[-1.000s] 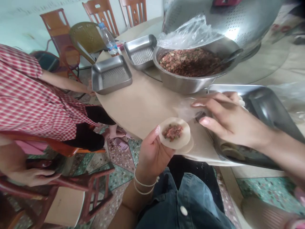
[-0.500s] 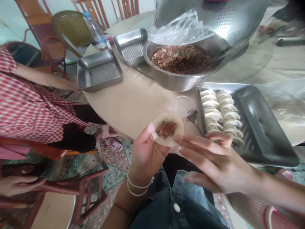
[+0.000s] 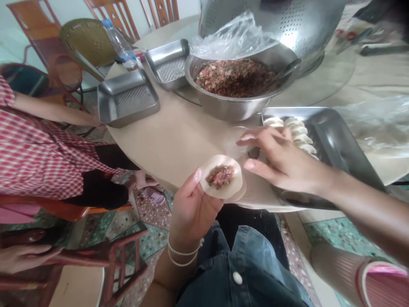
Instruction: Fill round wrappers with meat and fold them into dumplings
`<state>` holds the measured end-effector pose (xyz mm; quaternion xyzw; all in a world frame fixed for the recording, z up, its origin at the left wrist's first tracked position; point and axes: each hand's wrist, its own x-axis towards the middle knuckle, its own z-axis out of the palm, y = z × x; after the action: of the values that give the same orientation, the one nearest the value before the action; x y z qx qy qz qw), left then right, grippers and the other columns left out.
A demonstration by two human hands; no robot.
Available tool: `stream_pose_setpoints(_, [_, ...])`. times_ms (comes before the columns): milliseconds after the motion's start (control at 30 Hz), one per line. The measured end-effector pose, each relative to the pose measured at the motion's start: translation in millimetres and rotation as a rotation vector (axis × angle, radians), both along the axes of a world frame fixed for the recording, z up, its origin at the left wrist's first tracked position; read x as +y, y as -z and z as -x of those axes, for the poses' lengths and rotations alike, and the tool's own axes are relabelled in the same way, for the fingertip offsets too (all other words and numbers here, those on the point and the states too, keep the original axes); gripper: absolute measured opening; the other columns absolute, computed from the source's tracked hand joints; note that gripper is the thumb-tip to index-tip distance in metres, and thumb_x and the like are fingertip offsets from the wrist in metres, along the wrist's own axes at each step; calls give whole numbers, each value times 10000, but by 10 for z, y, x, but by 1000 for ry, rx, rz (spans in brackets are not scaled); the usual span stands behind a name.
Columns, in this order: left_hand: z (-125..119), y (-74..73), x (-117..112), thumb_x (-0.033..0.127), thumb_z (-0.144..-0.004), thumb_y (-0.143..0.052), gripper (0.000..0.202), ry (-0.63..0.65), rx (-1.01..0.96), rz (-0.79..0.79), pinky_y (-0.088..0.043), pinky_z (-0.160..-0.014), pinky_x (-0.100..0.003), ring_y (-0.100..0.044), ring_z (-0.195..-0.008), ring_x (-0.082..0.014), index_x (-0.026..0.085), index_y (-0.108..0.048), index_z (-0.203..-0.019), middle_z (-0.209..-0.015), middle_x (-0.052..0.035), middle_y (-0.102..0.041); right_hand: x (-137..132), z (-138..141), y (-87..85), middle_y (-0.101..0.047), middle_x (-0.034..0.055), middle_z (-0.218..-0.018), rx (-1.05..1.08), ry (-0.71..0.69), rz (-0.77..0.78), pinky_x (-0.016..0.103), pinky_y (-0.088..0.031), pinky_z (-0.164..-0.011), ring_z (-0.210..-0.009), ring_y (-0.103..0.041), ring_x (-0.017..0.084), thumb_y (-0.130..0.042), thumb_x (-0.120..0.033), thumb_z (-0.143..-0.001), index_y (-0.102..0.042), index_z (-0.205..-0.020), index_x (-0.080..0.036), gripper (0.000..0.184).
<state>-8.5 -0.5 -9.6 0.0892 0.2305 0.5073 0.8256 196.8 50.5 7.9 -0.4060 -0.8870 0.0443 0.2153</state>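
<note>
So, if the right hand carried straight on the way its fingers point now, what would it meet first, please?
Probably the small clear dish on the table edge: the right hand points left across it, fingertips seemingly over its rim. Depth is unclear.

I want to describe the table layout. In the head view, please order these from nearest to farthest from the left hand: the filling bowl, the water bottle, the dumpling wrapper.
From the left hand:
1. Dumpling wrapper, on its fingers.
2. Filling bowl, beyond, table centre.
3. Water bottle, far table edge, upper left.
</note>
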Motion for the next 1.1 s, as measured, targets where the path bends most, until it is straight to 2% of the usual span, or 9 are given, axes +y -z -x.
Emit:
stream_pose_setpoints(133, [13,-11,17,288,-983,-317,444,-76,97,18,-321,-1165,-386,-617,-1185,-215,128,-723,-1060,-1124,-96,-732,330,23,120,-660,181,-1048,-215,-32,70,498,-351,-894,-1005,-597,313,-238,-709,-904,-496,-1184,-108,712])
stream_pose_setpoints(233, [20,-1,21,281,-979,-326,428,-104,129,18,-288,-1183,-402,-568,-1253,-223,139,-720,-1065,-1151,-95,-723,395,37,137,-651,181,-1075,-243,-44,96,486,-348,-892,-957,-607,289,-223,-711,-905,-494,-1203,-116,718])
stream_pose_setpoints(333, [21,14,24,275,-976,-330,419,-106,143,25,-281,-1189,-418,-510,-1316,-236,135,-705,-1097,-1179,-102,-710,283,21,70,-660,134,-1100,-121,-23,25,471,-330,-904,-1032,-595,277,-234,-624,-954,-483,-1217,-149,598])
stream_pose_setpoints(467, [6,11,34,290,-976,-325,424,-79,142,28,-292,-1187,-413,-463,-1357,-240,123,-678,-1140,-1197,-108,-700,-52,-6,-65,-648,105,-1148,22,-9,-67,449,-335,-898,-1113,-573,257,-337,-480,-984,-464,-1223,-178,406])
stream_pose_setpoints(600, [-30,-9,26,313,-989,-297,445,-25,95,28,-312,-1179,-420,-465,-1356,-230,137,-628,-1229,-1231,-91,-685,-359,3,-103,-611,116,-1223,58,-102,-70,419,-358,-905,-1161,-558,245,-438,-449,-958,-415,-1279,-188,414])
stream_pose_setpoints(667, [-53,-15,10,334,-993,-290,460,31,41,-3,-325,-1171,-430,-477,-1346,-241,129,-637,-1215,-1229,-94,-686,-434,12,-82,-600,128,-1235,50,-99,-66,415,-356,-893,-1159,-561,250,-442,-458,-953,-401,-1298,-182,444])
stream_pose_setpoints(867, [-130,6,-56,356,-991,-288,471,144,-27,-42,-330,-1161,-437,-489,-1333,-266,131,-663,-1165,-1267,-97,-662,-474,63,-50,-579,141,-1269,87,-105,17,429,-359,-947,-1221,-527,263,-432,-467,-954,-371,-1330,-178,479])
stream_pose_setpoints(1033, [-152,37,-84,349,-988,-314,439,137,-16,-64,-314,-1169,-442,-500,-1321,-272,148,-665,-1160,-1240,-86,-676,-420,140,-116,-591,135,-1261,84,-172,42,418,-355,-952,-1224,-522,240,-374,-497,-969,-371,-1303,-170,468])
stream_pose_setpoints(1100, [-132,40,-78,347,-989,-313,443,125,-17,-71,-319,-1169,-441,-505,-1316,-272,144,-670,-1155,-1222,-80,-687,-321,136,-148,-596,136,-1258,73,-143,20,434,-339,-944,-1199,-535,244,-353,-517,-972,-383,-1286,-167,471])
